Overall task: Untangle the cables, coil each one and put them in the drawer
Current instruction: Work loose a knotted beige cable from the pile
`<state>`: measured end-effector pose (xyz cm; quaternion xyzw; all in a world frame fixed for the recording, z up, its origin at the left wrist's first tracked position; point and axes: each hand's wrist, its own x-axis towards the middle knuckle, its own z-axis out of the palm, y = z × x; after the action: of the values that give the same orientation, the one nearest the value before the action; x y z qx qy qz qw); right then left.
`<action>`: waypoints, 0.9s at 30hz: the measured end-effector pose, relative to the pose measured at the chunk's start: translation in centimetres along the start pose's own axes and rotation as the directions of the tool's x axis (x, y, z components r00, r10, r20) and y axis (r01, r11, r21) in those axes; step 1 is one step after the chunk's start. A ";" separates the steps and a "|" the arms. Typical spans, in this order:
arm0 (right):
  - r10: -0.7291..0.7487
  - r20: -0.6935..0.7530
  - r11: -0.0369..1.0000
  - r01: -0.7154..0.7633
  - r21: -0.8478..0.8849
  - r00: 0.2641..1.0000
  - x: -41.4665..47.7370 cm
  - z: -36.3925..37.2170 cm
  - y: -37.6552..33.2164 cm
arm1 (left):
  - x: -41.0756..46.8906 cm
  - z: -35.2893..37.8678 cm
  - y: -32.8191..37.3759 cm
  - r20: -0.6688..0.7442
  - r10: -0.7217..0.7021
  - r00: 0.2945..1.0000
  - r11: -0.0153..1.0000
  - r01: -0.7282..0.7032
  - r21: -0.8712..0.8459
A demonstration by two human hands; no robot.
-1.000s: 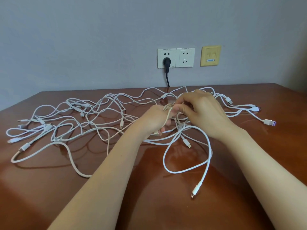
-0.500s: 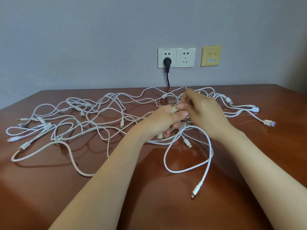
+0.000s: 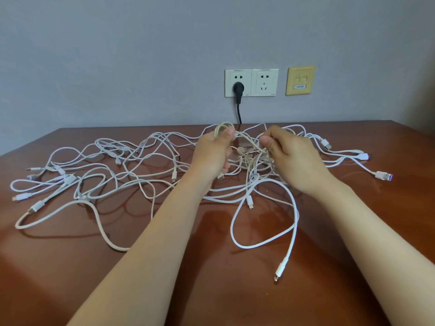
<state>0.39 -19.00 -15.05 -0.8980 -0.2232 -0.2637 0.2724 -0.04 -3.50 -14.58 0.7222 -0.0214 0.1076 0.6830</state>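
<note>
Several white charging cables (image 3: pixel 98 184) lie tangled across the brown wooden table (image 3: pixel 211 290). My left hand (image 3: pixel 213 156) grips a small coil of cream-coloured cable (image 3: pixel 222 128), its loops sticking up above the thumb. A hand's width to the right, my right hand (image 3: pixel 289 158) pinches the same cable's strand between thumb and forefinger. The strand runs down into a knot of cables (image 3: pixel 249 161) between the hands. One white cable loop (image 3: pixel 263 231) hangs toward me and ends in a plug (image 3: pixel 279 271). No drawer is in view.
On the grey wall behind the table sits a double white socket (image 3: pixel 251 82) with a black plug (image 3: pixel 238 88) and cord in it, and a yellow wall plate (image 3: pixel 300 80) beside it. USB plugs (image 3: pixel 383 176) lie at the far right.
My hands have drawn apart. The left hand has risen with the coiled loops; the right has moved rightward along the strand.
</note>
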 end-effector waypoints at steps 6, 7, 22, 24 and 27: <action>-0.011 -0.011 1.000 0.011 -0.015 1.000 -0.1 -0.5 -0.8 | -0.2 0.6 0.1 -0.053 0.048 0.997 0.991 -0.041 0.130; -0.047 -0.017 0.998 0.047 -0.031 0.999 -0.2 -0.7 -1.2 | -0.3 1.0 -0.1 -0.045 0.066 0.997 0.984 -0.058 0.168; -0.014 0.061 0.995 0.021 -0.101 0.998 -0.3 -0.5 -1.4 | 0.4 -0.1 0.0 -0.245 0.048 0.968 0.999 -0.047 0.009; -0.009 0.051 0.996 0.013 -0.093 0.999 -0.4 -0.5 -1.5 | 0.3 -0.1 0.0 -0.240 0.040 0.970 0.999 -0.041 0.000; -0.002 0.072 0.996 0.008 -0.085 0.997 -0.5 0.0 -2.0 | -0.2 1.1 -0.3 -0.167 0.059 0.984 0.998 -0.058 0.014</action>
<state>-1.10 -17.65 -14.62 -0.9171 -0.2237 -0.2413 0.2250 -0.10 -4.61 -14.92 0.7127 0.0155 0.1879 0.6757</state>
